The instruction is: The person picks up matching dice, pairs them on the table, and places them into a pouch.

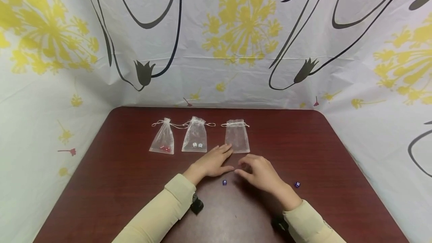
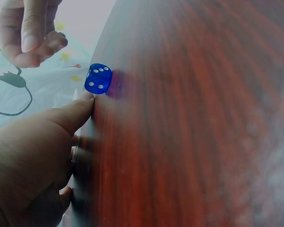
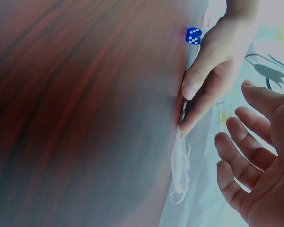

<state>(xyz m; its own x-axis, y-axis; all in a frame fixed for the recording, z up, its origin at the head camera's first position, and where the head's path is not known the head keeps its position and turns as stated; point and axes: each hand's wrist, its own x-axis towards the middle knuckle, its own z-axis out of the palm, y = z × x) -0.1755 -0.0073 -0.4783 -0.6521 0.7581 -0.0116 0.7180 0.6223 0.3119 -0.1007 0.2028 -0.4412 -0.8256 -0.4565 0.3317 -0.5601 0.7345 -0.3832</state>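
Observation:
My left hand lies flat on the table, its straight fingertips at the lower left corner of a sheer white drawstring bag with no dice showing in it. To the right, my right hand hovers above the table with fingers loosely bent and nothing between them. One blue die sits on the table just below the left thumb; the left wrist view shows this die beyond the thumb tip. Another blue die rests to the right of the right wrist.
Left of that bag lie two more sheer bags: one holds two white dice, the other red dice. The dark red table meets a white patterned cloth at its back and sides.

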